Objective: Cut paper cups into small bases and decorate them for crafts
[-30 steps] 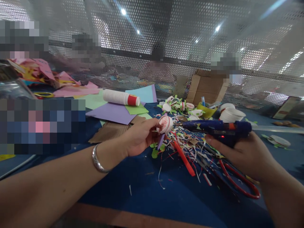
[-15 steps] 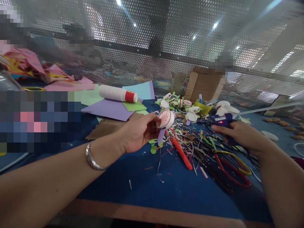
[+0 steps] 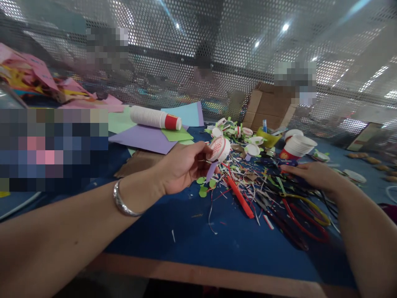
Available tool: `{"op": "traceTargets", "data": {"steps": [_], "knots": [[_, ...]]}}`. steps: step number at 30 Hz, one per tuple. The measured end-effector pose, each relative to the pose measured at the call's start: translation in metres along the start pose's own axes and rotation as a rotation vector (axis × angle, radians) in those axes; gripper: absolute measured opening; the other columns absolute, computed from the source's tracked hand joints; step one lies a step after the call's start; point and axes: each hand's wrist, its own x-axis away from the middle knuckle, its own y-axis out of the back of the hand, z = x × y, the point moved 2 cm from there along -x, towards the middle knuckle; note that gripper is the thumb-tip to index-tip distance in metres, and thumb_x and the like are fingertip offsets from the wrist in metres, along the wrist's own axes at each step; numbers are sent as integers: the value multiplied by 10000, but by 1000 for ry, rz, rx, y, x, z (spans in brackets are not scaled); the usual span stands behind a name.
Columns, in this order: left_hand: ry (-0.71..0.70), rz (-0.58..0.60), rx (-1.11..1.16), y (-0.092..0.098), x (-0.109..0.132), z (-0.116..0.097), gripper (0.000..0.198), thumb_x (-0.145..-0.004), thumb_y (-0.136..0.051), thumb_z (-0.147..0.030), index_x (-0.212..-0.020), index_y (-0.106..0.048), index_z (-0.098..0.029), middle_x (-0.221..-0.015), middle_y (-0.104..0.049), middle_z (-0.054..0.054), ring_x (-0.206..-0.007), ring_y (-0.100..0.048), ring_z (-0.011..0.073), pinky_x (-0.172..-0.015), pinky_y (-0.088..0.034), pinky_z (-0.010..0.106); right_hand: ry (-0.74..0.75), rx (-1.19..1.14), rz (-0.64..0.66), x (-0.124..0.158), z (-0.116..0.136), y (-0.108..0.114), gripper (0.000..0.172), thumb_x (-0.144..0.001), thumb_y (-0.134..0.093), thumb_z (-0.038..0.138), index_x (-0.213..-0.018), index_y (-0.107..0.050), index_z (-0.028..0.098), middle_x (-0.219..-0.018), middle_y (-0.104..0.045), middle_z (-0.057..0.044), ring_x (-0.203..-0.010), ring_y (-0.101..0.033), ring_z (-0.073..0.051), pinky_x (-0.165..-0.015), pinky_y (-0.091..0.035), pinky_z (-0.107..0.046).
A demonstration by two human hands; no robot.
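Note:
My left hand (image 3: 182,167), a silver bangle at its wrist, is closed on a small round white paper-cup piece (image 3: 219,150) with a red grid drawn on its face. A purple paper strip (image 3: 212,171) hangs from that piece. Over on the right, my right hand (image 3: 313,178) is wrapped round a dark blue glue gun (image 3: 291,164), most of it hidden by the fingers and blur. Between the hands lie paper shreds (image 3: 245,178) and a red-orange stick-like tool (image 3: 240,198). Scissors with red and yellow handles (image 3: 305,207) rest below my right hand.
A stack of paper cups (image 3: 155,118) lies on coloured paper sheets (image 3: 142,138) at the back left. Similar cup pieces with green paper (image 3: 229,128) are heaped behind. White cups (image 3: 299,145) stand near a cardboard box (image 3: 269,107). A perforated metal screen (image 3: 173,66) closes off the back.
My right hand has lowered with the glue gun, whose clear stick was raised before. The white cups behind it now show more fully. My left hand still holds the cup piece.

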Motion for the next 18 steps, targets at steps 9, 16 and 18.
{"op": "traceTargets", "data": {"steps": [9, 16, 18], "knots": [[-37, -45, -24, 4, -2, -1, 160, -856, -549, -202, -717, -606, -148, -670, -607, 24, -533, -573, 109, -525, -445, 237, -242, 169, 26, -4, 37, 19, 384, -775, -683, 563, -658, -699, 198, -600, -680, -132, -482, -555, -246, -502, -372, -379], [-51, -50, -31, 8, -7, 4, 104, -805, -590, -236, -732, -612, -164, -630, -595, 28, -515, -555, 121, -526, -404, 259, 239, -169, 291, 12, 161, -9, 303, -922, -572, 497, -925, -733, 241, -807, -742, -8, -646, -639, -163, -589, -454, -271], [-53, -63, -49, 8, -7, 5, 109, -800, -587, -243, -728, -615, -165, -613, -586, 26, -517, -560, 125, -509, -388, 254, 348, -170, 329, 12, 182, -16, 226, -922, -591, 405, -923, -732, 228, -790, -726, -11, -667, -647, -168, -593, -448, -268]]}}
